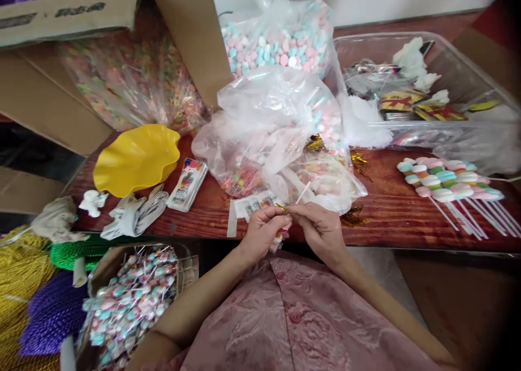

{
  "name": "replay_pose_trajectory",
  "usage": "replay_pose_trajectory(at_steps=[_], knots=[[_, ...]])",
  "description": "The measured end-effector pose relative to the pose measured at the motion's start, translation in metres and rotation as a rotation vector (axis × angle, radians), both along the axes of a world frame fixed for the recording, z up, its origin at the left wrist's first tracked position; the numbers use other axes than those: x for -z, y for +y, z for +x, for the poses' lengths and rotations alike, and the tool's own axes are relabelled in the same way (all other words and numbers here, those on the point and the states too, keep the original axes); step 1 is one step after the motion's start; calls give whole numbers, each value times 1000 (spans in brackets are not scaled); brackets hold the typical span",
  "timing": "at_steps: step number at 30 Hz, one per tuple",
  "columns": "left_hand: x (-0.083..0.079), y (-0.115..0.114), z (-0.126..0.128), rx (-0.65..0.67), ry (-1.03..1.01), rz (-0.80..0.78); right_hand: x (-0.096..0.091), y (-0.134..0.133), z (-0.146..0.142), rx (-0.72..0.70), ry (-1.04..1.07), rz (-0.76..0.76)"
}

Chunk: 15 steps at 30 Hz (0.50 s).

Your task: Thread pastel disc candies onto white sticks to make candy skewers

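Note:
My left hand (pixel 262 230) is closed around a wrapped candy skewer, close to my body at the table's front edge. Pastel candies (pixel 280 236) show below its fingers, and a white stick (pixel 303 193) points up and away. A thin gold twist tie (pixel 280 206) pokes out above my left thumb. My right hand (pixel 319 227) pinches at the same spot, its fingertips meeting the left ones around the tie. Just beyond lie printed wrappers (pixel 257 203) and loose gold twist ties (pixel 355 215). Finished-looking candy skewers (pixel 448 180) lie side by side at the right.
Clear bags of pastel candies (pixel 280 50) stand behind my hands. A clear plastic bin (pixel 431 124) sits back right. To the left are a yellow wavy dish (pixel 138 156), a wrapper stack (pixel 188 185) and a cardboard box (pixel 199 39). Below, another box holds wrapped skewers (pixel 130 300).

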State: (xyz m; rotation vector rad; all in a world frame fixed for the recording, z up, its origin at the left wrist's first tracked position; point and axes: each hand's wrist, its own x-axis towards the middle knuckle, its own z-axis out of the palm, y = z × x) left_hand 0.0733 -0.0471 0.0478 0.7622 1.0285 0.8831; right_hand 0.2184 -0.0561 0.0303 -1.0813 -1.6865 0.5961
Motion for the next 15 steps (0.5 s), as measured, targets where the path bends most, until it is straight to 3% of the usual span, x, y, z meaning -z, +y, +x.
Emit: replay_pose_trajectory(at_steps=[4, 10, 12, 15], knots=[[6, -1, -15, -66, -89, -5, 2, 2, -9, 4, 24, -76], [8, 2, -24, -57, -122, 22, 7, -6, -20, 137, 86, -83], [7, 1, -23, -48, -107, 6, 7, -9, -18, 130, 126, -170], [4, 0, -21, -39, -80, 16, 5, -7, -12, 15, 252, -425]])
